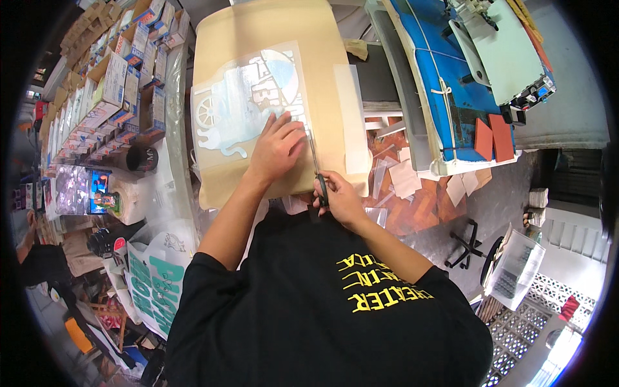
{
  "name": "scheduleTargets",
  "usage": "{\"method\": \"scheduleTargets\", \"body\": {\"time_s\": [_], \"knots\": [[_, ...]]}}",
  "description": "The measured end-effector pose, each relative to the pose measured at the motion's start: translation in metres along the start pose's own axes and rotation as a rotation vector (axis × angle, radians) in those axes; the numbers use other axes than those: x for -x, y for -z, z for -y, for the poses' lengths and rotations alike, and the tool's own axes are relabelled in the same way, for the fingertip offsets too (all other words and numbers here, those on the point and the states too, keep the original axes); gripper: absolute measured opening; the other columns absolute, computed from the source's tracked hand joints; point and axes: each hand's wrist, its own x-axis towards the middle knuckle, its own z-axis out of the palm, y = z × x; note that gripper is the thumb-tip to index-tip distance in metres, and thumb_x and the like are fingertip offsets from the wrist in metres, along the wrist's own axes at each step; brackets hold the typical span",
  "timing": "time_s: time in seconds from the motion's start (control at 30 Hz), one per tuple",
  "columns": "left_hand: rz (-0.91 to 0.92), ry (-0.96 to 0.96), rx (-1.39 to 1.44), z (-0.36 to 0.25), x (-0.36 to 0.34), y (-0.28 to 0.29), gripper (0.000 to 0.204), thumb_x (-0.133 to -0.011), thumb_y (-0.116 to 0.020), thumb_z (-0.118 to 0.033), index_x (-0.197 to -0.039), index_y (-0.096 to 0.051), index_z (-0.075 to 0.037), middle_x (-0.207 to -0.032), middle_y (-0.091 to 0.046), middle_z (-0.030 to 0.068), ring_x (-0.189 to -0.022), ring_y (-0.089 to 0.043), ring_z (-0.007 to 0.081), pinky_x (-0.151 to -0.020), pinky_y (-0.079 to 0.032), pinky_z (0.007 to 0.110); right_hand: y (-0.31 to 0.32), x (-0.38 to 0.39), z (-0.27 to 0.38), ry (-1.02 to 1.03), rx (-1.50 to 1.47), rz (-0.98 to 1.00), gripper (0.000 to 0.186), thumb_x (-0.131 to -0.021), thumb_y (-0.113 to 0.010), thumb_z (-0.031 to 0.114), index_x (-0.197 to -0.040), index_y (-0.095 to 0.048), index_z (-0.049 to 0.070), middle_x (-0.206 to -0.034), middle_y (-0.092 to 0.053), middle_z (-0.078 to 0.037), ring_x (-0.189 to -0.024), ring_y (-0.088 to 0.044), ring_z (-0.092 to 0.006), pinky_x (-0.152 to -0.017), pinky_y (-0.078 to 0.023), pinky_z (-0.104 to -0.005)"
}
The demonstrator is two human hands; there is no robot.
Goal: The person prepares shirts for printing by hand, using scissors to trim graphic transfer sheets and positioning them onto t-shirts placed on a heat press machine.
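A clear film sheet (219, 145) with white and pale-blue printed shapes and letters lies over a tan padded board (258, 26). My left hand (277, 147) rests on the sheet's lower right part with its fingers stretched out and nothing gripped. In my right hand (340, 198), closed around the black handles, is a pair of scissors (314, 153). Its blades point away from me along the sheet's right edge, close to my left fingertips. Whether the blades are cutting the film cannot be made out. A whitish strip (350, 119) lies along the board's right side.
Stacked boxes (103, 93) and a black mug (141, 157) stand at the left. A sheet with green lettering (158, 284) hangs lower left. To the right are a blue table (429, 64) with equipment and red pieces (500, 137), floor scraps (404, 179) and a wheeled chair base (465, 245).
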Motion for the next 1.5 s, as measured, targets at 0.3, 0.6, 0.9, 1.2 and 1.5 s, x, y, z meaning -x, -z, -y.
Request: {"method": "scheduleTargets", "body": {"time_s": [0.3, 0.6, 0.9, 1.2, 1.5], "knots": [[-0.094, -0.071, -0.023, -0.001, 0.003, -0.004, 0.014, -0.079, -0.070, -0.010, -0.094, -0.072, -0.009, -0.105, -0.070, 0.0039, -0.112, -0.062, 0.0358, -0.102, -0.046, 0.058, -0.002, -0.002, 0.001, 0.014, -0.001, -0.015, 0.058, -0.095, -0.067, 0.032, -0.135, -0.047, -0.005, -0.083, -0.059, -0.004, -0.066, -0.062, -0.0104, -0.050, -0.048, -0.0226], [-0.081, -0.077, -0.038, -0.003, 0.002, -0.002, 0.014, -0.079, -0.068, -0.010, -0.093, -0.071, -0.008, -0.103, -0.071, 0.0038, -0.112, -0.063, 0.0358, -0.100, -0.047, 0.058, 0.000, -0.003, 0.000, 0.019, 0.034, -0.015, 0.052, -0.096, -0.067, 0.028, -0.132, -0.049, -0.005, -0.075, -0.059, -0.002, -0.058, -0.058, -0.0083, -0.045, -0.044, -0.0227], [-0.119, -0.072, 0.003, -0.020, 0.002, 0.010, 0.014, -0.077, -0.069, -0.007, -0.091, -0.071, -0.008, -0.100, -0.072, 0.0042, -0.101, -0.068, 0.0304, -0.094, -0.054, 0.048, -0.010, -0.027, 0.026, -0.018, -0.033, -0.099, 0.042, -0.095, -0.068, 0.027, -0.125, -0.056, 0.000, -0.074, -0.059, -0.002, -0.054, -0.057, -0.0092, -0.039, -0.041, -0.0246], [-0.160, -0.076, 0.030, -0.038, -0.001, 0.026, 0.018, -0.073, -0.069, -0.004, -0.090, -0.071, -0.006, -0.098, -0.072, 0.0061, -0.098, -0.070, 0.0300, -0.089, -0.057, 0.044, -0.011, -0.040, 0.034, 0.048, 0.038, -0.137, 0.025, -0.098, -0.058, 0.015, -0.118, -0.060, 0.000, -0.075, -0.059, -0.003, -0.056, -0.059, -0.0109, -0.040, -0.042, -0.0255], [-0.185, -0.074, 0.053, -0.058, 0.007, 0.038, 0.018, -0.073, -0.067, -0.007, -0.091, -0.070, -0.005, -0.098, -0.071, 0.0064, -0.097, -0.070, 0.0317, -0.088, -0.057, 0.046, -0.009, -0.057, 0.046, 0.056, 0.111, -0.171, 0.026, -0.096, -0.058, 0.014, -0.117, -0.061, -0.001, -0.077, -0.065, -0.007, -0.056, -0.060, -0.0125, -0.043, -0.042, -0.0264]]}}
